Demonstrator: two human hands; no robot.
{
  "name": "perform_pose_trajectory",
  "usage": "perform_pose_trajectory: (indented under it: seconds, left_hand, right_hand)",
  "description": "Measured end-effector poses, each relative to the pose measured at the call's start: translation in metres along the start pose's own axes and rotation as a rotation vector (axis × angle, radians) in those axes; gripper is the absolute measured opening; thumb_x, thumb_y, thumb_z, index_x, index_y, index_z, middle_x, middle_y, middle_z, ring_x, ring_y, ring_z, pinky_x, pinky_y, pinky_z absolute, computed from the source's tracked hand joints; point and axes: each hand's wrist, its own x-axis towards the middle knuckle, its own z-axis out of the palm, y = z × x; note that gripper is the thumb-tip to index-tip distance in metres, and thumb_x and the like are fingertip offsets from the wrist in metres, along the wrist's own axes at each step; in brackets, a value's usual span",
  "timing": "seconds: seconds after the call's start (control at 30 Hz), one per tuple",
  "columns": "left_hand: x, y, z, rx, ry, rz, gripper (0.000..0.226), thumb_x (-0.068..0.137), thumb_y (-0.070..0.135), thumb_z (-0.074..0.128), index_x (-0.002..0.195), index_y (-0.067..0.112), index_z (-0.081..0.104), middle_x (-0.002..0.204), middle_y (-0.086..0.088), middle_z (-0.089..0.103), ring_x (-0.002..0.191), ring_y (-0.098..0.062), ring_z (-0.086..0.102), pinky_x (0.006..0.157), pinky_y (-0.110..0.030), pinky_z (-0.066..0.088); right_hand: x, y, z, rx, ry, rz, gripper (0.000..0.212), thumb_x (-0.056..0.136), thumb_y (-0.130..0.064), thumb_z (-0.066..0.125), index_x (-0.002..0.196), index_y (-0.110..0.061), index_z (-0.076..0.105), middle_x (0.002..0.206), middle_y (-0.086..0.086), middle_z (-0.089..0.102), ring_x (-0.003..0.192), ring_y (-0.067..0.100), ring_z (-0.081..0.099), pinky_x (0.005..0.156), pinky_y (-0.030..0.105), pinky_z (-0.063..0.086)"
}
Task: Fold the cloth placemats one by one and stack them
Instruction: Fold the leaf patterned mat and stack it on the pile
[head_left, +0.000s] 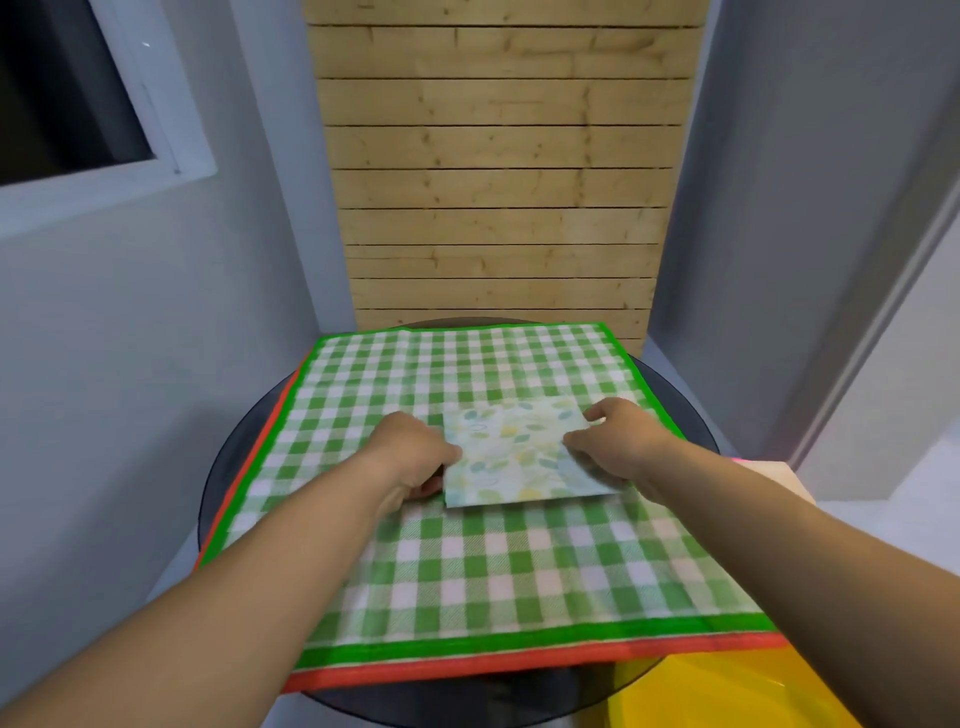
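The left hand (410, 452) and right hand (618, 441), fingers curled, pinch opposite edges of the folded leaf-print placemat (514, 460), a small pale square lying mid-way on the flat woven green gingham placemat (467, 571). Beneath the gingham lie a red-bordered placemat (467, 670) and a round dark glass table (234, 447).

Your floral placemat (511, 452) is folded into a small pale rectangle printed with green, blue and yellow leaves. It sits just right of the middle of the green checked placemat (467, 561), turned slightly askew. Your left hand (415, 449) pinches its left edge and your right hand (618, 441) pinches its right edge. The green checked placemat lies spread flat and unfolded, with a bright green border. Beneath it you can see a red-edged placemat (467, 670), showing only as a strip along the left and near sides. Both large mats overhang the round table (228, 467).
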Motion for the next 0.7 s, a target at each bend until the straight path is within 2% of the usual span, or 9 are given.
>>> perform_pose_trajectory:
  seconds: [0.03, 0.1, 0.27, 0.33, 0.43, 0.5, 0.57, 0.63, 0.7]
  left_hand:
    - [-0.004, -0.002, 0.002, -0.017, 0.002, 0.021, 0.007, 0.089, 0.001, 0.072, 0.088, 0.003, 0.065, 0.083, -0.013, 0.069, 0.066, -0.022, 0.062, 0.065, -0.032, 0.057]
    - [-0.011, -0.005, 0.008, -0.059, 0.020, 0.082, 0.009, 0.089, 0.004, 0.074, 0.088, 0.009, 0.066, 0.081, -0.010, 0.070, 0.067, -0.021, 0.064, 0.069, -0.033, 0.057]
    - [-0.041, 0.001, 0.040, -0.201, -0.035, 0.193, 0.019, 0.090, 0.008, 0.073, 0.107, 0.014, 0.068, 0.092, -0.009, 0.075, 0.083, -0.028, 0.073, 0.083, -0.047, 0.061]
    - [-0.052, 0.006, 0.062, -0.230, -0.079, 0.232, 0.020, 0.091, 0.010, 0.072, 0.110, 0.014, 0.069, 0.098, -0.006, 0.076, 0.088, -0.025, 0.075, 0.083, -0.043, 0.062]
    - [-0.070, 0.014, 0.105, -0.275, -0.154, 0.288, 0.017, 0.093, 0.010, 0.070, 0.109, 0.017, 0.068, 0.102, -0.002, 0.074, 0.090, -0.018, 0.074, 0.079, -0.030, 0.060]
    - [-0.081, 0.020, 0.137, -0.287, -0.201, 0.306, 0.017, 0.093, 0.010, 0.069, 0.110, 0.015, 0.069, 0.103, -0.002, 0.074, 0.092, -0.016, 0.073, 0.084, -0.031, 0.060]
    - [-0.091, 0.025, 0.172, -0.290, -0.249, 0.332, 0.029, 0.094, 0.011, 0.069, 0.122, 0.010, 0.067, 0.107, -0.002, 0.074, 0.097, -0.016, 0.072, 0.092, -0.035, 0.058]
    - [-0.100, 0.026, 0.209, -0.327, -0.310, 0.366, 0.026, 0.094, 0.008, 0.068, 0.120, 0.013, 0.066, 0.100, 0.004, 0.073, 0.089, -0.006, 0.072, 0.084, -0.026, 0.059]
    - [-0.112, 0.027, 0.245, -0.356, -0.355, 0.394, 0.023, 0.095, 0.002, 0.065, 0.106, 0.023, 0.067, 0.085, 0.018, 0.071, 0.075, 0.007, 0.069, 0.067, -0.013, 0.055]
  right_hand:
    - [-0.003, 0.005, -0.002, 0.045, 0.006, -0.018, 0.051, 0.095, -0.004, 0.057, 0.142, -0.010, 0.038, 0.073, 0.013, 0.060, 0.052, 0.021, 0.050, 0.039, 0.021, 0.035]
    - [-0.013, 0.013, -0.010, 0.076, 0.055, -0.070, 0.055, 0.095, -0.003, 0.057, 0.144, -0.013, 0.033, 0.071, 0.010, 0.056, 0.048, 0.020, 0.049, 0.035, 0.020, 0.036]
    - [-0.044, 0.040, -0.053, 0.059, 0.199, -0.156, 0.037, 0.093, -0.009, 0.061, 0.129, -0.007, 0.054, 0.074, 0.002, 0.060, 0.057, 0.014, 0.058, 0.048, 0.021, 0.047]
    - [-0.058, 0.052, -0.077, 0.115, 0.243, -0.162, 0.024, 0.092, -0.008, 0.063, 0.115, -0.002, 0.064, 0.076, 0.000, 0.069, 0.062, 0.014, 0.065, 0.057, 0.029, 0.054]
    - [-0.080, 0.076, -0.116, 0.239, 0.319, -0.120, 0.018, 0.092, -0.007, 0.063, 0.109, -0.010, 0.069, 0.087, 0.001, 0.076, 0.070, 0.013, 0.072, 0.059, 0.027, 0.055]
    - [-0.094, 0.093, -0.142, 0.275, 0.365, -0.075, 0.021, 0.094, -0.009, 0.063, 0.114, -0.011, 0.068, 0.098, 0.004, 0.074, 0.081, 0.018, 0.072, 0.065, 0.030, 0.056]
    - [-0.107, 0.111, -0.169, 0.308, 0.396, -0.033, 0.021, 0.097, -0.011, 0.060, 0.118, -0.014, 0.065, 0.107, 0.007, 0.070, 0.091, 0.023, 0.070, 0.072, 0.036, 0.058]
    - [-0.119, 0.130, -0.193, 0.342, 0.421, 0.000, 0.022, 0.099, -0.013, 0.056, 0.119, -0.019, 0.062, 0.107, 0.007, 0.068, 0.095, 0.025, 0.068, 0.083, 0.044, 0.059]
    - [-0.127, 0.153, -0.213, 0.368, 0.456, 0.030, 0.023, 0.100, -0.013, 0.054, 0.119, -0.024, 0.061, 0.105, 0.006, 0.068, 0.095, 0.026, 0.068, 0.084, 0.047, 0.059]
